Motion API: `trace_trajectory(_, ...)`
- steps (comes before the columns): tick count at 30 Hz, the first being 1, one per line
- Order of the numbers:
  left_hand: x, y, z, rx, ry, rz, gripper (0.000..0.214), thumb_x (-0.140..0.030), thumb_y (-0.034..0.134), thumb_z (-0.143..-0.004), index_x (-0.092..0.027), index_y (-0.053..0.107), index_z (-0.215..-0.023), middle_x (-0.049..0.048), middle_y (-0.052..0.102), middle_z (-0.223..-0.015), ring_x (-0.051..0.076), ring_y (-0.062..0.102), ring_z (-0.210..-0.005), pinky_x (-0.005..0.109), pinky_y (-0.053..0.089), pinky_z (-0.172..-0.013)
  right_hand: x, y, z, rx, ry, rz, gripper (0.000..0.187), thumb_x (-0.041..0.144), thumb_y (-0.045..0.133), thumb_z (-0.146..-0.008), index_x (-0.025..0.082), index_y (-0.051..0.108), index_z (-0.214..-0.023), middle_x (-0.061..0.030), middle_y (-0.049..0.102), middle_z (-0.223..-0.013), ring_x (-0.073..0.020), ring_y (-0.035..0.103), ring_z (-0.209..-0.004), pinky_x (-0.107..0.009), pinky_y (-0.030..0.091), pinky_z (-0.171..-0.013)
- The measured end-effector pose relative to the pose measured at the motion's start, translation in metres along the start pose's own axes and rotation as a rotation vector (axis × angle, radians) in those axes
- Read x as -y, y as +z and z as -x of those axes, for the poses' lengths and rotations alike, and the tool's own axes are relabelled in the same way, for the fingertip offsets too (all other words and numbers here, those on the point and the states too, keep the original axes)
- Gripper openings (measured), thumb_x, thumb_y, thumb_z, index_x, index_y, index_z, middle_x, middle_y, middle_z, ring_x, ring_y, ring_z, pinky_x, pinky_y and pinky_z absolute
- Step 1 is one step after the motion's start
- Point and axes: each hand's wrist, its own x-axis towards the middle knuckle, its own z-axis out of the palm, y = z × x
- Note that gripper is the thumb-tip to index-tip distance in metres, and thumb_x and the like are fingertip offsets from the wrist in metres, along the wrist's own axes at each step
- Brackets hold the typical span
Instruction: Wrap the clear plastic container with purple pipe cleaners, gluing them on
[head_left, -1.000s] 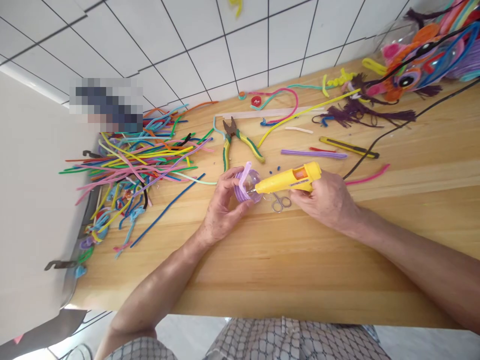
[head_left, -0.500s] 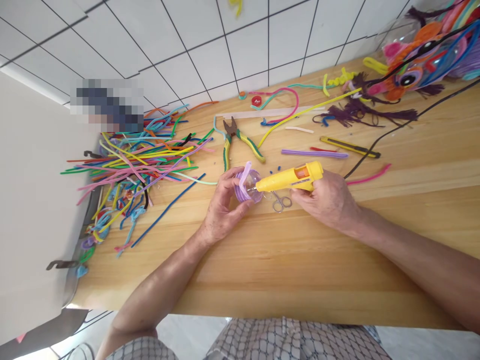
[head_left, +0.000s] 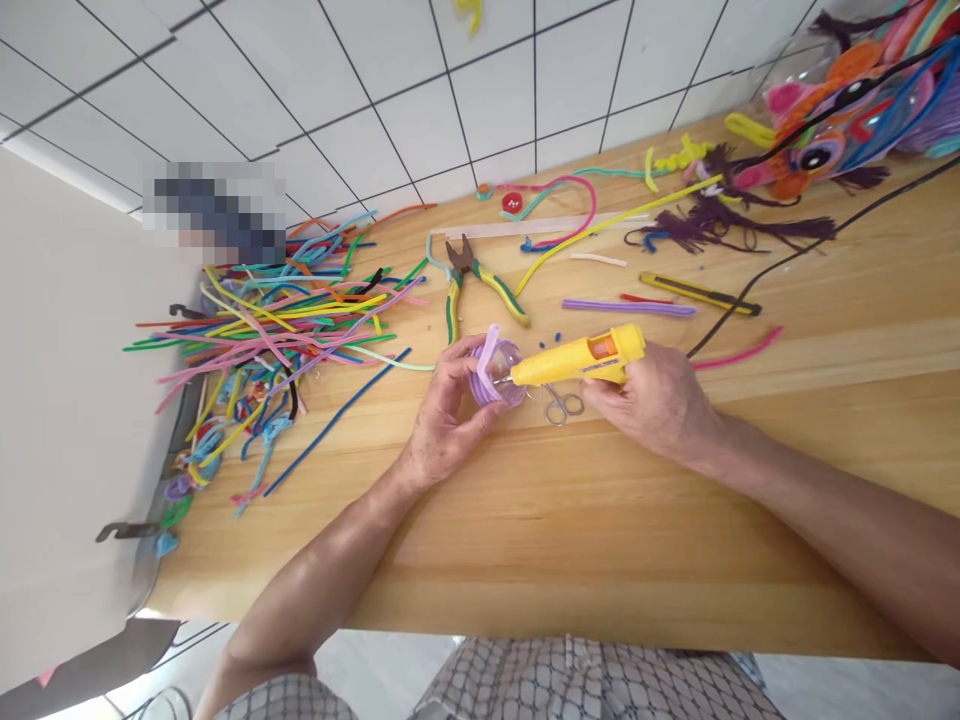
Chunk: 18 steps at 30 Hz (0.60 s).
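Observation:
My left hand [head_left: 452,410] is closed around a small clear plastic piece wrapped in purple pipe cleaner [head_left: 480,388], perhaps part of a bottle. A lighter purple pipe cleaner end [head_left: 490,348] sticks up from it. In my right hand [head_left: 667,405] is a yellow hot glue gun [head_left: 577,358], pointing left. Its metal nozzle meets the wrapped piece near the raised end; whether glue is coming out cannot be made out. Small scissors [head_left: 562,404] lie just under the glue gun, their blades partly hidden.
Green-and-yellow pliers [head_left: 466,270] lie open behind my left hand. A heap of coloured pipe cleaners [head_left: 300,320] spreads at the left. A yellow utility knife [head_left: 701,294], a folded purple pipe cleaner [head_left: 628,308] and a black cord [head_left: 787,258] lie at right, before a decorated plastic-bottle figure [head_left: 825,130].
Almost nothing differs. Both hands, the glue gun and the wrapped piece hold nearly the same place; the view has shifted very slightly.

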Motion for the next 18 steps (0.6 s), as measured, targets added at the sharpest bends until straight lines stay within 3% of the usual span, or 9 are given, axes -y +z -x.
trace_trajectory(11, -0.0024, 0.0006, -0.0007, -0.011, -0.026, 0.01, 0.044, -0.025, 0.085, -0.095, -0.031, 0.063, -0.133, 0.0076, 0.053, -0.159, 0.027, 0.054, -0.153, 0.049, 0.044, -0.129, -0.0011, -0.0002, 0.0009, -0.03, -0.053, 0.003, 0.015, 0.016, 0.056, -0.073, 0.028, 0.046, -0.074, 0.0042, 0.048, -0.058, -0.0156, 0.042, -0.052, -0.032, 0.03, -0.054)
trace_trajectory(18, -0.003, -0.0001, -0.0019, 0.009, -0.005, 0.01, 0.044, -0.024, 0.083, -0.096, -0.031, 0.062, -0.134, 0.0091, 0.053, -0.159, 0.026, 0.056, -0.152, 0.05, 0.045, -0.13, -0.0017, 0.001, 0.0011, -0.039, -0.057, 0.002, 0.016, 0.016, 0.057, -0.076, 0.028, 0.047, -0.075, 0.0037, 0.05, -0.059, -0.0161, 0.045, -0.052, -0.032, 0.032, -0.054)
